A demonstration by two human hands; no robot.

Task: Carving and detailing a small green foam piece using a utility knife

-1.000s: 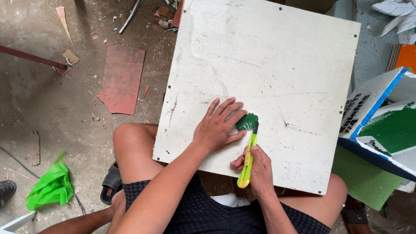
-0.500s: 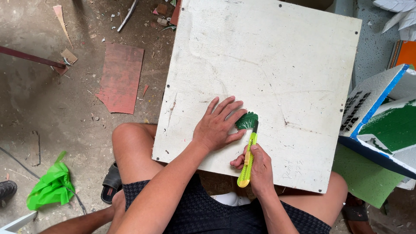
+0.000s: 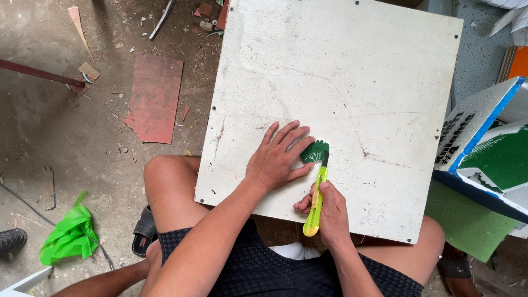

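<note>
A large white board (image 3: 352,99) was rested across the bare knees of a seated person, its surface scuffed and faintly pencilled. Near the board's lower middle a small green leaf-shaped piece (image 3: 315,152) lay flat on it. The left hand (image 3: 278,158) was spread open and pressed palm down on the board, fingers fanned, with the fingertips touching the left edge of the green piece; nothing was gripped by it. The right hand (image 3: 329,217) was closed around a yellow-green utility knife (image 3: 316,198), which was held almost upright along the board, its dark tip set against the lower right side of the green piece. Whether the blade had actually entered the material could not be made out, as the tip was too small to be read.

On the dusty concrete floor to the left, a reddish flat sheet (image 3: 155,98) and a crumpled bright green plastic bag (image 3: 69,236) were seen. To the right, white foam blocks with green and blue faces (image 3: 484,148) were stacked just beside the board.
</note>
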